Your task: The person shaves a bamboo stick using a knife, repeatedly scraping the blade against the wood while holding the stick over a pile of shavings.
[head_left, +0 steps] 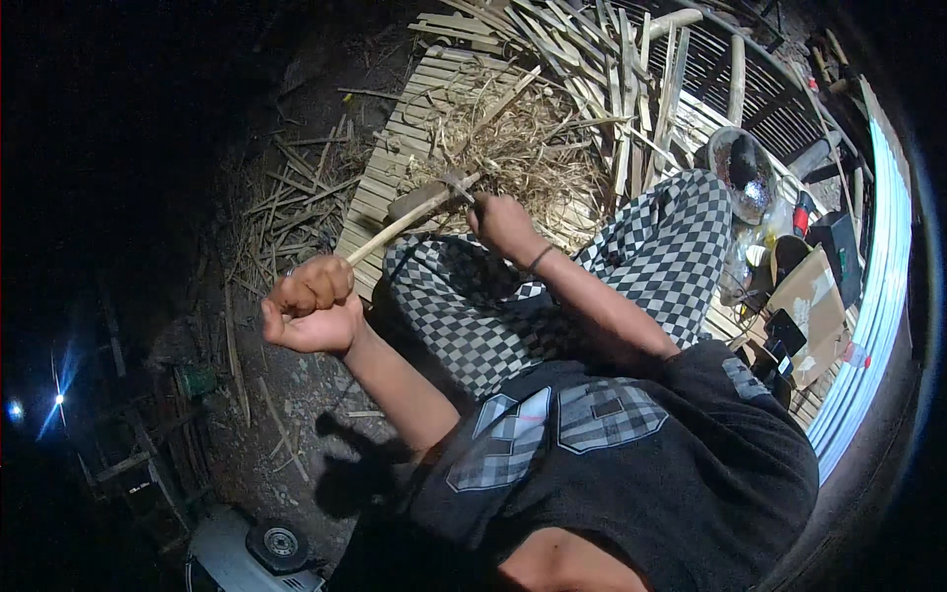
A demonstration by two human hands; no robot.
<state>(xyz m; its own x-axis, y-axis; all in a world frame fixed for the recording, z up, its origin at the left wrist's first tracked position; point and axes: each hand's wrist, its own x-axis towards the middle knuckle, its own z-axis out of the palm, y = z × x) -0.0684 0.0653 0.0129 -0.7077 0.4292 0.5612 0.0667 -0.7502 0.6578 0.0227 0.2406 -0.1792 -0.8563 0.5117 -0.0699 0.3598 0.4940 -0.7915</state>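
My left hand (314, 304) is closed round the near end of a pale bamboo strip (402, 224), which slants up to the right. In my right hand (508, 229), a knife handle is gripped, mostly hidden by the fingers. The short knife blade (459, 185) lies across the strip close to its far end. Under that end is a brown wooden block (418, 198). A heap of curly shavings (538, 163) lies just beyond the knife. My crossed legs in checkered trousers (656, 232) are below both hands.
I sit on a slatted bamboo platform (380, 187). Split bamboo strips (617, 79) are piled at the far right, with offcuts (296, 192) on the ground left. A cardboard box (804, 306) and a red-handled tool (802, 212) are at right. A toy-like vehicle (247, 553) shows lower left.
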